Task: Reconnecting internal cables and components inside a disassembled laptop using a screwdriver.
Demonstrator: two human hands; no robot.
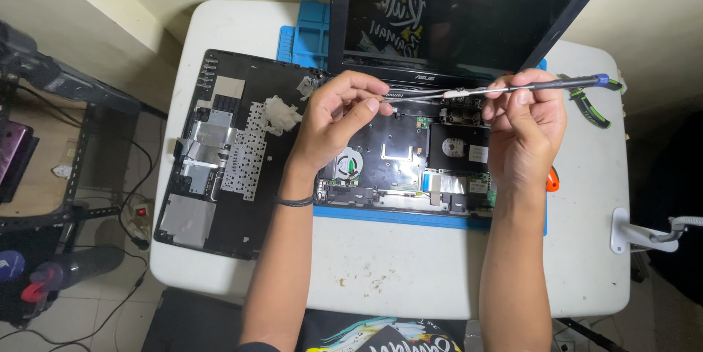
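While the right hand gripped a screwdriver lying level, pointing left above the opened laptop base, the left hand pinched a thin cable at its tip.

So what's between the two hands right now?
In the head view, the screwdriver shaft spans the gap from the right hand to the left hand; below lies the opened laptop base.

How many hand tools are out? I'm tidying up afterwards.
2 for sure: a screwdriver held in the right hand, and green-handled pliers on the table at right. An orange thing behind the right wrist may be another.
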